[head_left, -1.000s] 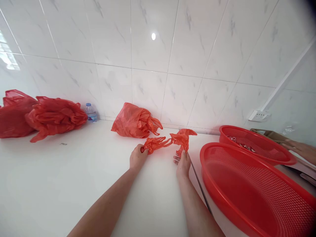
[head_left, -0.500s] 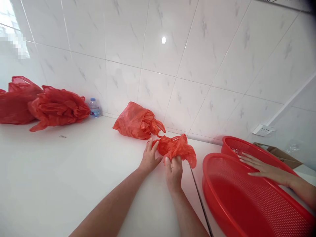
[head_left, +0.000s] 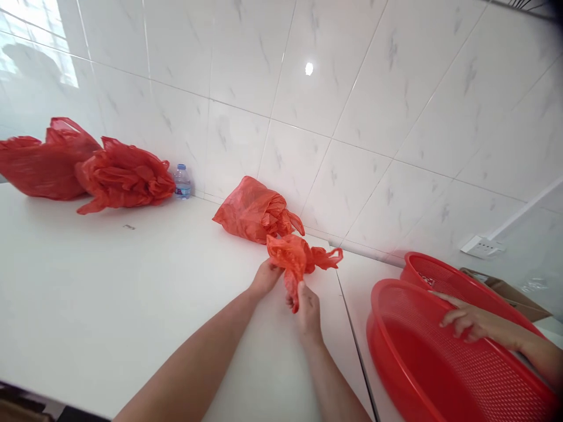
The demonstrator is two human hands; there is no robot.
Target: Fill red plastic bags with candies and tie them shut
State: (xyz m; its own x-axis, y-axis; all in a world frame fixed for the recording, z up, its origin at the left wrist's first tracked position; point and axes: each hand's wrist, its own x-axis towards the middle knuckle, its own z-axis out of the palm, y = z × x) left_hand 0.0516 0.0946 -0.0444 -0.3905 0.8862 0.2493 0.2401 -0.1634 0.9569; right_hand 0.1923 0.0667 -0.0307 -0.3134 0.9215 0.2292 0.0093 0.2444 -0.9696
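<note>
A crumpled red plastic bag (head_left: 292, 253) is held between my two hands, just above the white table. My right hand (head_left: 308, 308) is closed with the thumb pressed on a lower corner of it. On its left side my left hand (head_left: 266, 276) grips the bag's edge, the fingertips partly hidden by the plastic. Right behind lies a fuller red plastic bag (head_left: 253, 211) against the tiled wall, its tied-looking handle end pointing right.
More bunched red bags (head_left: 127, 176) and a water bottle (head_left: 182, 183) stand along the wall at left. Two red perforated baskets (head_left: 382, 328) are on the right, with another person's hand (head_left: 475, 322) on the rim. A power socket (head_left: 481, 247) is behind them. The white table (head_left: 132, 293) has a seam.
The bag between my hands has been turned, and a loop now points right. My left hand has closed on its edge. The other person's fingers have curled over the basket rim.
</note>
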